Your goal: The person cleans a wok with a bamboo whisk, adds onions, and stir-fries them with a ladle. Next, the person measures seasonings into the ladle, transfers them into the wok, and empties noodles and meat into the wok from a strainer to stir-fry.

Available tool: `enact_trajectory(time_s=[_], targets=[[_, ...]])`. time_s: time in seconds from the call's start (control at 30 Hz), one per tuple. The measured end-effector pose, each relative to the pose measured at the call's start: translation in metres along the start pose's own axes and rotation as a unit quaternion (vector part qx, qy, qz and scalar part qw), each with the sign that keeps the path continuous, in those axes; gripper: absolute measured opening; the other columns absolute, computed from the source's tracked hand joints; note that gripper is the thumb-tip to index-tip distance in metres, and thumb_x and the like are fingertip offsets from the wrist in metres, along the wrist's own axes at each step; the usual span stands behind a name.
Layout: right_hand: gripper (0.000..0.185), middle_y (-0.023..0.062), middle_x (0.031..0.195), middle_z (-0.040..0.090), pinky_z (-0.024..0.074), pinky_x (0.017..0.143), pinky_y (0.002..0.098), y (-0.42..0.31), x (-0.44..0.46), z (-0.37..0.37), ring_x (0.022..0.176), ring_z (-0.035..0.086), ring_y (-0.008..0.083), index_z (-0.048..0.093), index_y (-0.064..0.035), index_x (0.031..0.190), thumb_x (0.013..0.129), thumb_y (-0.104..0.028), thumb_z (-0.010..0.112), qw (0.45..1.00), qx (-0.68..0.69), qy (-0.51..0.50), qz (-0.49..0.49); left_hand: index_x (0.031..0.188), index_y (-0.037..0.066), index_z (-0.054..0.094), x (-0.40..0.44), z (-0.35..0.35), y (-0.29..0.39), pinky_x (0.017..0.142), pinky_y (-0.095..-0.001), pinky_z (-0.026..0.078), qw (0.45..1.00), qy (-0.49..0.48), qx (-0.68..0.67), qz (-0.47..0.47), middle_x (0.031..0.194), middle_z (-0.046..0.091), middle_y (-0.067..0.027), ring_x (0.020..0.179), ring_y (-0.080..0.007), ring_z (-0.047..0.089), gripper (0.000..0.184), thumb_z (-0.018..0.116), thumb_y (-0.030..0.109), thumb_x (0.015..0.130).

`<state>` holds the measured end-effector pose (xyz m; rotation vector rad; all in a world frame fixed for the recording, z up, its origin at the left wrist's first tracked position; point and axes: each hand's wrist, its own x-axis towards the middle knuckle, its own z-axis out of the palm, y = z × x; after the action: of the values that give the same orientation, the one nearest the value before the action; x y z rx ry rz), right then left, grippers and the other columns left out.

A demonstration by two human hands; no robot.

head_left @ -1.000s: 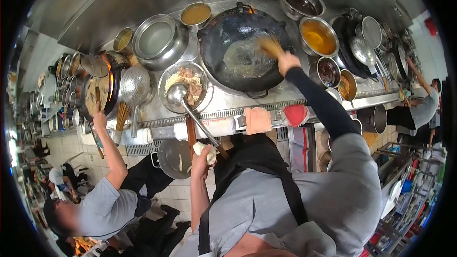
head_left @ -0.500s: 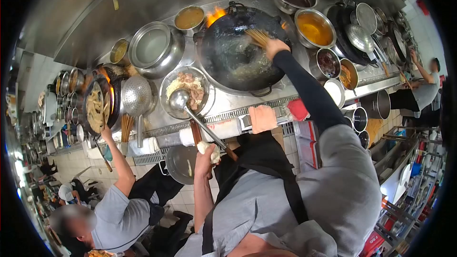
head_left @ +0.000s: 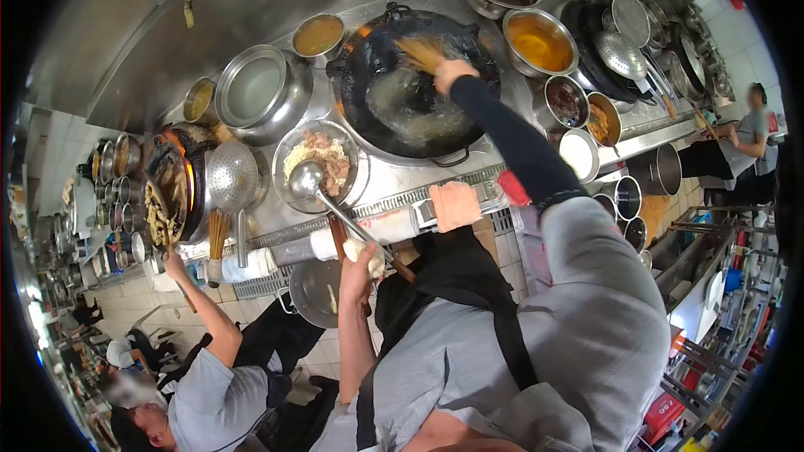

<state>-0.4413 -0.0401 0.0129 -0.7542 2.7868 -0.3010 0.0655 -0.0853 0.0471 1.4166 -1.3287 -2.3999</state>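
My right hand is closed round a bamboo brush, whose bristles lie over the upper part of the large black wok. Cloudy liquid shows in the wok's bottom. Near my body, my left hand grips a white cloth against a wooden handle. The steel ladle rests its bowl on a dish of noodles and sliced meat, with its long handle running down past my left hand.
Left of the noodles are a perforated skimmer and a large lidded pot. A co-worker tilts a pan at the far left. Bowls of orange liquid and dark sauce flank the wok's right. An orange towel lies on the front edge.
The brush and my right hand have moved left and up across the wok. My left hand stays near the ladle handle. The co-worker's pan has tilted further.
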Motion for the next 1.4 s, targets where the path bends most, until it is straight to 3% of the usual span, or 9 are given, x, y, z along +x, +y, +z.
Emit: enact_trajectory(time_s=[0.2,0.4,0.53,0.63,0.8,0.97,1.07,1.23,1.4], targets=[[0.024,0.0242,0.095,0.075,0.0588,0.084,0.0513,-0.023,-0.134,0.018,0.093,0.073,0.0432,0.076,-0.0062,0.100,0.086,-0.022,0.066,0.995,0.065,0.000,-0.078,0.117,0.002,0.059,0.027,0.051,0.018,0.052,-0.0307,0.047,0.992,-0.081,-0.091,-0.002,0.087,0.066,-0.0092,0.064,-0.0186,0.063,0.031,0.063,0.029,0.103],[0.027,0.0225,0.094,0.075,0.0592,0.079,0.0504,0.068,-0.159,-0.148,0.089,0.074,0.0389,0.076,-0.0075,0.097,0.092,-0.031,0.064,0.947,-0.249,-0.163,-0.119,0.110,0.008,0.060,0.061,0.107,0.017,0.057,-0.0311,0.046,0.948,-0.166,-0.263,-0.071,0.087,0.066,-0.0053,0.070,-0.0205,0.063,0.050,0.050,0.057,0.106],[0.027,0.0198,0.096,0.075,0.0600,0.077,0.0500,0.085,-0.016,-0.072,0.095,0.075,0.0368,0.077,-0.0070,0.101,0.096,-0.029,0.062,0.966,-0.173,0.066,-0.181,0.110,0.010,0.061,0.112,0.188,0.004,0.060,-0.0311,0.051,0.961,-0.032,-0.258,-0.093,0.083,0.064,-0.0056,0.071,-0.0210,0.064,0.062,0.047,0.070,0.101],[0.032,0.0180,0.097,0.076,0.0588,0.082,0.0538,0.011,-0.005,0.029,0.092,0.074,0.0371,0.070,-0.0102,0.118,0.091,-0.026,0.062,0.996,-0.074,-0.006,-0.045,0.108,0.007,0.061,0.149,0.233,-0.010,0.055,-0.0314,0.049,0.972,-0.030,-0.222,-0.072,0.086,0.065,-0.0088,0.069,-0.0235,0.063,0.061,0.057,0.067,0.098],[0.035,0.0257,0.091,0.072,0.0550,0.081,0.0569,0.000,-0.118,0.043,0.090,0.069,0.0464,0.062,-0.0139,0.121,0.088,-0.027,0.067,0.982,0.142,0.012,-0.124,0.096,-0.002,0.062,0.183,0.223,-0.009,0.038,-0.0329,0.047,0.988,0.100,-0.116,-0.005,0.081,0.066,-0.0118,0.053,-0.0228,0.063,0.022,0.067,0.018,0.087],[0.033,0.0241,0.092,0.070,0.0570,0.076,0.0557,0.085,-0.067,0.005,0.084,0.071,0.0447,0.063,-0.0136,0.123,0.091,-0.021,0.065,0.992,0.013,0.082,-0.095,0.103,-0.005,0.065,0.209,0.109,0.050,0.041,-0.0312,0.049,0.999,0.030,0.029,-0.004,0.085,0.068,-0.0121,0.059,-0.0220,0.066,0.035,0.076,0.021,0.083],[0.031,0.0219,0.106,0.067,0.0578,0.077,0.0542,0.025,-0.021,0.022,0.088,0.072,0.0418,0.060,-0.0139,0.122,0.094,-0.028,0.062,0.991,0.043,0.094,-0.090,0.098,0.007,0.069,0.207,0.100,0.069,0.049,-0.0302,0.050,0.994,0.041,0.100,-0.013,0.079,0.066,-0.0036,0.060,-0.0160,0.062,0.020,0.071,0.026,0.091],[0.042,0.0236,0.103,0.066,0.0535,0.084,0.0578,-0.055,-0.086,0.084,0.096,0.068,0.0473,0.057,-0.0160,0.126,0.088,-0.029,0.071,0.952,0.285,0.050,-0.103,0.117,0.004,0.063,0.191,0.111,0.046,0.052,-0.0294,0.053,0.986,0.140,0.039,0.079,0.093,0.069,-0.0062,0.069,-0.0165,0.066,0.054,0.071,0.052,0.094],[0.037,0.0265,0.108,0.064,0.0531,0.079,0.0581,-0.025,-0.064,0.073,0.092,0.067,0.0475,0.057,-0.0139,0.125,0.092,-0.028,0.066,0.959,0.234,0.069,-0.146,0.112,0.000,0.063,0.115,0.111,-0.002,0.048,-0.0298,0.047,0.993,0.118,-0.023,0.018,0.084,0.066,-0.0060,0.062,-0.0151,0.063,0.043,0.070,0.039,0.097]])
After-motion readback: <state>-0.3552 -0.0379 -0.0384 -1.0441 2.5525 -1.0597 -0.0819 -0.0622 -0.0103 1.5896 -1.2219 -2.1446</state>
